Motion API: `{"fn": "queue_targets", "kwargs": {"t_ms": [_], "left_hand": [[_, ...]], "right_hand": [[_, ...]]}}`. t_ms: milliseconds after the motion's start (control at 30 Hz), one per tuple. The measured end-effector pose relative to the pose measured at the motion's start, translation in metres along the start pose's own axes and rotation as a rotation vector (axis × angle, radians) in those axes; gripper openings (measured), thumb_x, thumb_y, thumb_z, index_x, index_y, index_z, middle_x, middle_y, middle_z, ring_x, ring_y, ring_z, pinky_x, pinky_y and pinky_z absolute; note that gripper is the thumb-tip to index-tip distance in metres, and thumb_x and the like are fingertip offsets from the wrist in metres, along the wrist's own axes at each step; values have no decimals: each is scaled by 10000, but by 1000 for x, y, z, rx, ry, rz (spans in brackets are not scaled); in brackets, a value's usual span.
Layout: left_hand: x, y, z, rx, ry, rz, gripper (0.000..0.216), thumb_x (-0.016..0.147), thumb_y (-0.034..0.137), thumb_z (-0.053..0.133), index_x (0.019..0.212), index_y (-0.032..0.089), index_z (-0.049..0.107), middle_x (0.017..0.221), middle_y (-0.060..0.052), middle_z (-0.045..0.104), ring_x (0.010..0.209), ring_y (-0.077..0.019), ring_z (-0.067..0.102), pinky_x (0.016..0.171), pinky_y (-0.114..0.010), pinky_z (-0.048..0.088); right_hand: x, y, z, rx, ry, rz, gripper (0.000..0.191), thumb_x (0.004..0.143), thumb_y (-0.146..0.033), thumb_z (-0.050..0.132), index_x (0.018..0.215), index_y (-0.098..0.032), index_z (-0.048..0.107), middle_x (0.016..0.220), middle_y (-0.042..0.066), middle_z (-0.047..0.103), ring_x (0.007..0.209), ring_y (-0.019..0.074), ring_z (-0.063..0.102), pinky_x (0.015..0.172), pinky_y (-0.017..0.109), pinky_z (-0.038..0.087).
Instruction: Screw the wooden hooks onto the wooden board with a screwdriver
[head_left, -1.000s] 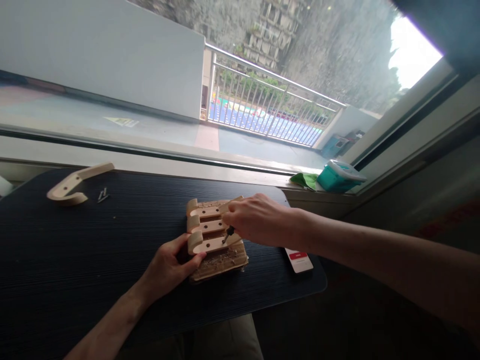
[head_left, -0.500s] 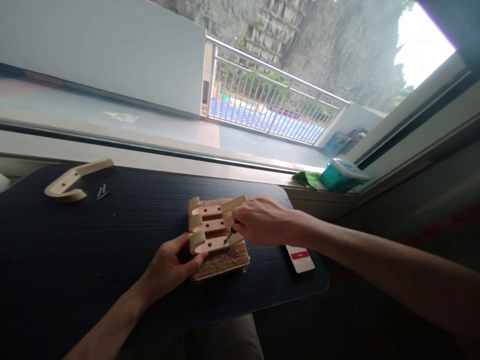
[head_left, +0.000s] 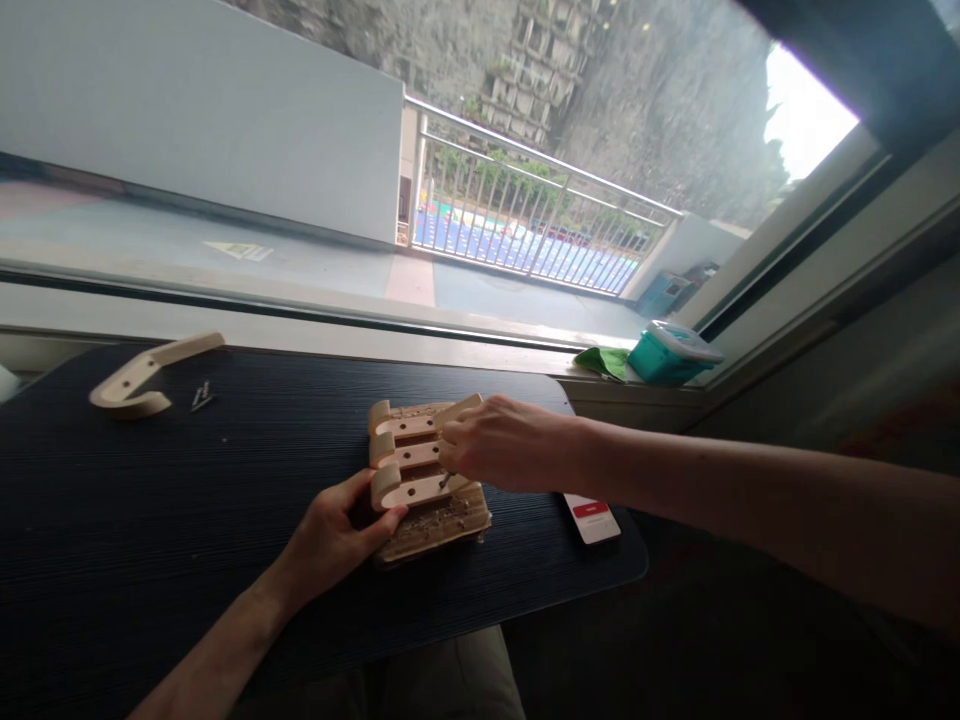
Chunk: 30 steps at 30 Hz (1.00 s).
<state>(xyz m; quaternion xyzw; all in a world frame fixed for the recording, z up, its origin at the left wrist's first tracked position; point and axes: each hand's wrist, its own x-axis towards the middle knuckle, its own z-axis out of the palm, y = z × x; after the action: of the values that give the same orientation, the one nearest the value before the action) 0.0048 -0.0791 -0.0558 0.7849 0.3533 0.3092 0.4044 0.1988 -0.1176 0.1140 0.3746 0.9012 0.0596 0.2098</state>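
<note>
Three pale wooden hooks lie side by side across a rough, scarred wooden block [head_left: 431, 535] on the dark table. My left hand [head_left: 330, 535] grips the nearest hook [head_left: 421, 491] and the block's left edge, with the thumb along the hook's near side. In my closed right hand [head_left: 506, 440] is a screwdriver [head_left: 445, 482]; its handle is hidden by the fingers and its tip points down at the right hole of that hook. This hand covers the right part of the middle hook [head_left: 409, 456]. The far hook [head_left: 412, 428] shows two dark holes.
A loose wooden hook [head_left: 124, 385] and several screws [head_left: 200, 397] lie at the table's far left. A phone [head_left: 592, 519] rests by the right edge. On the sill are a green cloth [head_left: 602, 363] and a teal box [head_left: 671, 357]. A window runs behind the table [head_left: 187, 500].
The whole view has shifted slightly. My right hand has turned a little at the screwdriver, so less of its shaft shows. My left hand keeps its grip.
</note>
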Motion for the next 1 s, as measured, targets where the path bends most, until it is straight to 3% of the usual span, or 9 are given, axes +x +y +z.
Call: {"fn": "queue_targets", "kwargs": {"t_ms": [200, 400, 533, 633, 733, 833, 1000], "left_hand": [[1, -8, 2, 38, -3, 0, 282, 750, 395, 599, 938, 187, 623, 804, 3, 705, 710, -167, 652, 627, -218, 519], [2, -7, 2, 15, -7, -12, 273, 747, 401, 599, 904, 181, 628, 774, 4, 702, 675, -159, 646, 600, -209, 515], [1, -6, 1, 12, -13, -11, 285, 749, 398, 598, 928, 177, 627, 792, 0, 704, 705, -166, 650, 628, -218, 522], [1, -6, 1, 8, -1, -10, 300, 751, 395, 593, 955, 178, 623, 813, -4, 706, 727, -171, 652, 655, -229, 528], [1, -6, 2, 8, -1, -5, 317, 754, 390, 594, 988, 177, 611, 851, -11, 708, 755, -174, 655, 678, -234, 529], [1, -8, 2, 21, -3, -10, 309, 753, 403, 597, 969, 181, 610, 819, -3, 706, 724, -169, 655, 647, -223, 524], [0, -10, 1, 38, -17, -7, 272, 765, 404, 586, 926, 186, 615, 766, 14, 692, 683, -155, 642, 616, -212, 512]], "right_hand": [[5, -1, 8, 57, 0, 3, 265, 896, -58, 392, 794, -122, 627, 866, 73, 658, 784, 158, 581, 621, 274, 377], [17, -1, 4, 273, -180, 371, 187, 830, -148, 470, 745, -138, 636, 711, 68, 663, 649, 166, 591, 480, 262, 318], [15, 3, 1, 326, -157, 452, 309, 890, -261, 374, 767, -145, 632, 712, 69, 660, 620, 164, 591, 501, 265, 347], [12, 4, -5, 308, -173, 404, 185, 827, -269, 486, 841, -147, 624, 757, 56, 663, 636, 162, 594, 514, 259, 357], [9, 2, -11, 210, -164, 270, 97, 781, -148, 548, 854, -148, 613, 818, 52, 659, 705, 165, 601, 506, 247, 341], [7, 0, -9, 92, -85, 93, 162, 858, -78, 462, 830, -144, 608, 863, 61, 650, 749, 165, 598, 526, 258, 345], [7, 3, 5, 51, -13, -122, 265, 933, -127, 378, 816, -130, 615, 846, 78, 644, 760, 161, 581, 643, 288, 383]]}}
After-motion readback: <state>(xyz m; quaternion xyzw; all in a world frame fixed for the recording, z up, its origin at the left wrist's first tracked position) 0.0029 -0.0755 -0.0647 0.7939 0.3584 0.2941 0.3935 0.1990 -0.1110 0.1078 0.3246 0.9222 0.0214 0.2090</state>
